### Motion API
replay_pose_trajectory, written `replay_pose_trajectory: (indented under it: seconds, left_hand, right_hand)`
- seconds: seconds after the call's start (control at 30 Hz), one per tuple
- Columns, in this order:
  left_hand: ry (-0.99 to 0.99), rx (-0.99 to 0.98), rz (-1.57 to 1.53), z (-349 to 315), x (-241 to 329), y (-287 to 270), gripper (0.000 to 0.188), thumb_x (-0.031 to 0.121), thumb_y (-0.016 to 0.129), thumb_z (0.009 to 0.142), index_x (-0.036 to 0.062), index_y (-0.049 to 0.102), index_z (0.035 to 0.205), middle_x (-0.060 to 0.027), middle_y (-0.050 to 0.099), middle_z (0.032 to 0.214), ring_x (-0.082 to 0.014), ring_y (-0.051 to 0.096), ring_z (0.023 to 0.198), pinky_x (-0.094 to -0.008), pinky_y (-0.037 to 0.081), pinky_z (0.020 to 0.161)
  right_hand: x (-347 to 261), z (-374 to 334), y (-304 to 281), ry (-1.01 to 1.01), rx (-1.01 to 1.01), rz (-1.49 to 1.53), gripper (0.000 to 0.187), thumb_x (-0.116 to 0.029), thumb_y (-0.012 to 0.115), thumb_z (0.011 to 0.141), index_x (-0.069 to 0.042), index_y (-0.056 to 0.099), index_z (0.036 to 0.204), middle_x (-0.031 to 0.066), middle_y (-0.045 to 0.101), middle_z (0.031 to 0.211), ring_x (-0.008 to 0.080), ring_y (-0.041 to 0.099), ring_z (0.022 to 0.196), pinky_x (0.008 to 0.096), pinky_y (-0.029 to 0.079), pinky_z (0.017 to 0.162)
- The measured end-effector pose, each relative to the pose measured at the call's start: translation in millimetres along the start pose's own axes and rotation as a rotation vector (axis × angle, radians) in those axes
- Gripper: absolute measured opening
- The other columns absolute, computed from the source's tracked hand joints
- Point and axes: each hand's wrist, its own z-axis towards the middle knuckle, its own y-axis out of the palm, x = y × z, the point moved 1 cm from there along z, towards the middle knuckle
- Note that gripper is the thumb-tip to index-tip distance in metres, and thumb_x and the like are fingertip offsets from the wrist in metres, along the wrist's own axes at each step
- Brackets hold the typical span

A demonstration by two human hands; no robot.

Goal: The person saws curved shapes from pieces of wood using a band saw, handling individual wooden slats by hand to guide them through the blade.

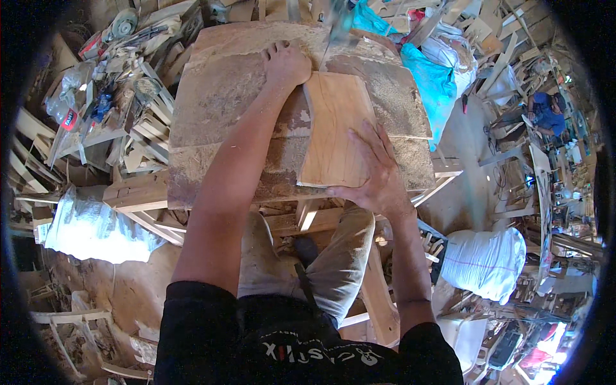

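A curved, light-brown wooden board (337, 131) lies flat on a worn, sawdust-strewn work surface (224, 93). My right hand (375, 167) is spread over the board's near right part, its thumb along the near edge. At the board's far left corner, my left hand (287, 65) rests on the surface with bent fingers slightly apart; its thumb is hidden. A thin upright blade (326, 52) stands at the board's far end, close to the left hand's right side. Blurred greenish machine parts (340, 22) show above it.
Wood offcuts (151, 102) pile up on the left, with a plastic bottle (67, 115) among them. A turquoise sack (430, 83) lies against the surface's right side. A stuffed white sack (484, 263) stands at lower right. Another person (547, 114) sits far right.
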Motion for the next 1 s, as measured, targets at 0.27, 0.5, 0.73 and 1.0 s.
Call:
replay_pose_trajectory:
  seconds: [0.27, 0.5, 0.73, 1.0]
  left_hand:
    - [0.003, 0.004, 0.029, 3, -2, 4, 0.058, 0.035, 0.061, 0.089, 0.0053, 0.059, 0.139, -0.0269, 0.053, 0.144, -0.0443, 0.043, 0.140, -0.0612, 0.026, 0.117]
    - [-0.006, -0.027, 0.009, 5, 1, 2, 0.057, 0.032, 0.059, 0.089, 0.0035, 0.058, 0.139, -0.0260, 0.050, 0.147, -0.0453, 0.041, 0.141, -0.0636, 0.023, 0.119]
    - [-0.003, -0.029, 0.012, 6, 1, 4, 0.055, 0.028, 0.056, 0.089, 0.0047, 0.058, 0.139, -0.0271, 0.050, 0.146, -0.0460, 0.041, 0.141, -0.0653, 0.024, 0.118]
    - [-0.007, -0.039, 0.016, 7, 1, 4, 0.054, 0.028, 0.056, 0.090, 0.0096, 0.058, 0.141, -0.0266, 0.051, 0.147, -0.0452, 0.041, 0.143, -0.0655, 0.025, 0.118]
  right_hand:
    - [6, 3, -3, -0.031, 0.022, 0.008, 0.109, -0.057, 0.095, 0.058, -0.008, 0.054, 0.147, 0.0202, 0.049, 0.153, 0.0483, 0.040, 0.145, 0.0573, 0.042, 0.116]
    - [14, 6, -4, -0.036, -0.021, 0.036, 0.111, -0.055, 0.096, 0.057, -0.006, 0.053, 0.147, 0.0220, 0.048, 0.154, 0.0487, 0.039, 0.146, 0.0570, 0.038, 0.119]
    - [14, 10, -5, -0.049, -0.019, 0.051, 0.113, -0.056, 0.095, 0.056, -0.002, 0.053, 0.147, 0.0275, 0.050, 0.152, 0.0485, 0.041, 0.145, 0.0578, 0.031, 0.123]
    - [19, 14, -5, -0.081, -0.014, 0.068, 0.111, -0.056, 0.094, 0.058, -0.003, 0.055, 0.146, 0.0261, 0.051, 0.152, 0.0466, 0.041, 0.146, 0.0598, 0.030, 0.122]
